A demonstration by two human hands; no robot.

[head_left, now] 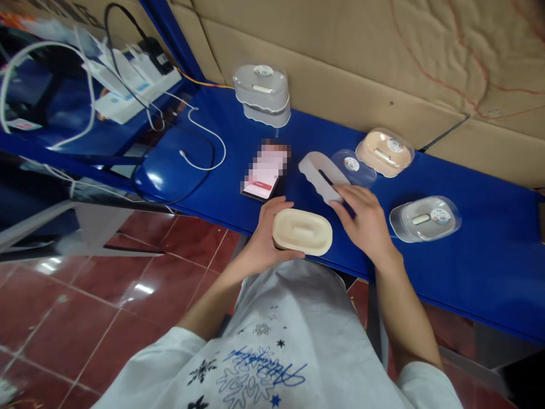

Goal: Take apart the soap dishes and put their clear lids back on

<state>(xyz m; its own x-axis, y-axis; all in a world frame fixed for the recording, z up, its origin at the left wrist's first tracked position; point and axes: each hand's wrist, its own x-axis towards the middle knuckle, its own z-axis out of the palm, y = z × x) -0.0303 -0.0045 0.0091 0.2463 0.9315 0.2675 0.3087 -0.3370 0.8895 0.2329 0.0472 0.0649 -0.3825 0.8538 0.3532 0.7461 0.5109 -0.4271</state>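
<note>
My left hand (266, 238) grips a cream oval dish (302, 232) by its left end, near the table's front edge. Between the thumb and fingers of my right hand (361, 218) is the near end of a pale grey oval ring (321, 175) with a wavy edge and a long slot. Behind that ring lies a clear plastic cover (355, 165) with a round white sticker. A phone (264, 170) with a lit, blurred screen lies to the left of the ring.
On the blue table (481, 267) stand a grey lidded case (261, 95) at the back, a peach case (385, 152) and another grey case (426, 219) at right. Cables and a white power strip (136, 94) are at left; cardboard (340, 68) lines the back.
</note>
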